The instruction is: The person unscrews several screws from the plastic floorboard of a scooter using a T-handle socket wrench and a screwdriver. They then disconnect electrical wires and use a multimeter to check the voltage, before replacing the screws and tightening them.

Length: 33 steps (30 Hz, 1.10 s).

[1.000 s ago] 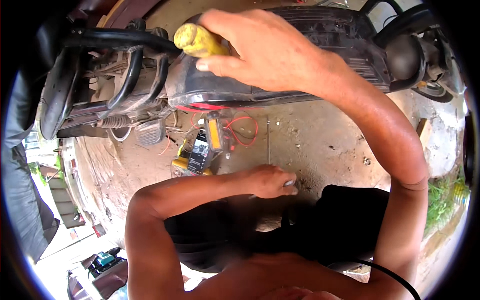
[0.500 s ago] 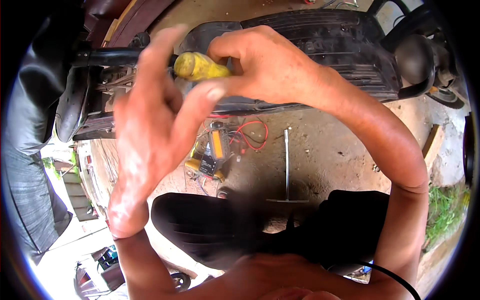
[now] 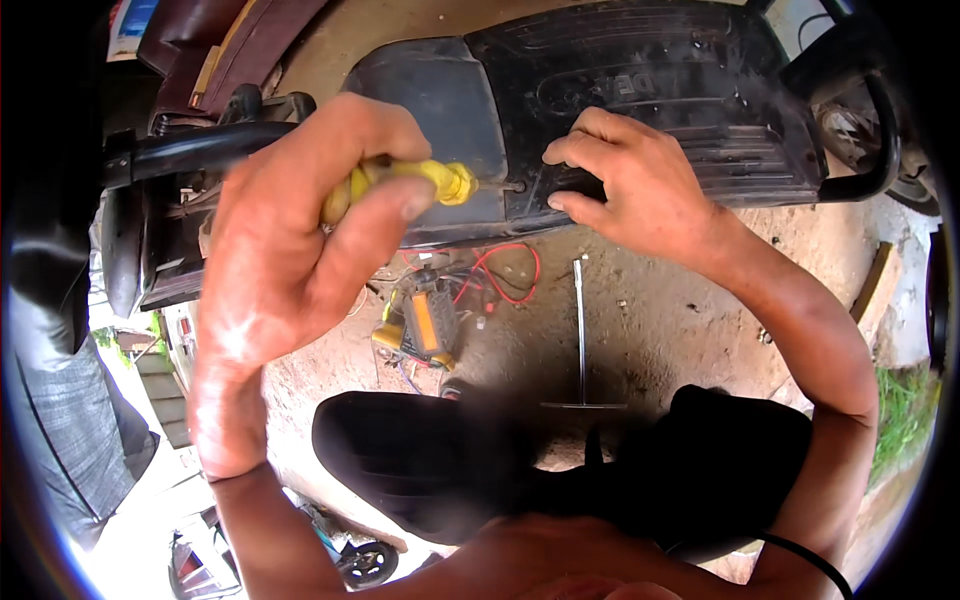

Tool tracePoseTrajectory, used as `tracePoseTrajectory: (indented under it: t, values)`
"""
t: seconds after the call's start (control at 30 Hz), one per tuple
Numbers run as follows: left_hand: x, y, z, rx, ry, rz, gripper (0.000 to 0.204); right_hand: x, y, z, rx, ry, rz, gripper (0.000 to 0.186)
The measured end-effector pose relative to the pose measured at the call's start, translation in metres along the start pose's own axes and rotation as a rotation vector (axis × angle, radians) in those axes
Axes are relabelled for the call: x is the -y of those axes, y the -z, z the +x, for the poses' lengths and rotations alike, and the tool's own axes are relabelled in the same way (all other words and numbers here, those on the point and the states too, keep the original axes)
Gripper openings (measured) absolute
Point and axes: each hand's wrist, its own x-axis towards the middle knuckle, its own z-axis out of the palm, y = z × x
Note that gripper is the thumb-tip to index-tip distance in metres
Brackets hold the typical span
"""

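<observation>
My left hand [image 3: 280, 235] grips the yellow handle [image 3: 450, 182] of a screwdriver, whose metal shaft [image 3: 495, 185] lies sideways, its end at a hole near the edge of the black scooter floorboard [image 3: 650, 70]. My right hand [image 3: 640, 190] is just right of that end, fingers loosely bent and apart over the floorboard, with nothing seen in them. A long T-handle wrench [image 3: 581, 330] lies on the ground below the scooter.
A tool with an orange panel [image 3: 427, 322] sits among red and black cables [image 3: 508, 255] on the dirt ground. Black tube bars [image 3: 190, 152] run at left. A wood strip [image 3: 875, 290] lies at right, a maroon padded piece [image 3: 200, 40] at top left.
My left hand rose from the T-handle wrench and took hold of the yellow screwdriver handle. My right hand let go of it and moved down and to the right.
</observation>
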Motion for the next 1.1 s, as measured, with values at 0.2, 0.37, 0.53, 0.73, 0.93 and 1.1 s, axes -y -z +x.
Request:
tracePoseTrajectory:
  t: [0.2,0.37,0.53,0.73,0.93,1.1]
  values:
    - [0.005,0.016,0.016,0.164,-0.235,0.155,0.025,-0.004,-0.004,0.000,-0.051,0.035,0.023,0.029]
    - [0.018,-0.037,0.028,-0.259,-0.072,-0.713,0.027,-0.003,-0.004,0.001,-0.060,0.043,0.032,0.028]
    - [0.020,-0.061,0.050,-0.267,-0.229,-1.159,0.045,-0.006,-0.007,-0.002,-0.098,0.078,0.032,0.027]
    - [0.048,-0.039,0.077,0.300,-0.545,-1.243,0.053,-0.004,-0.004,0.000,-0.074,0.070,0.066,0.027]
    - [0.024,-0.050,0.047,-0.465,-0.195,-0.518,0.047,-0.006,-0.006,0.000,-0.087,0.071,0.030,0.026]
    - [0.029,-0.058,0.046,-0.368,-0.161,-1.264,0.040,-0.009,-0.008,-0.002,-0.083,0.062,0.017,0.024]
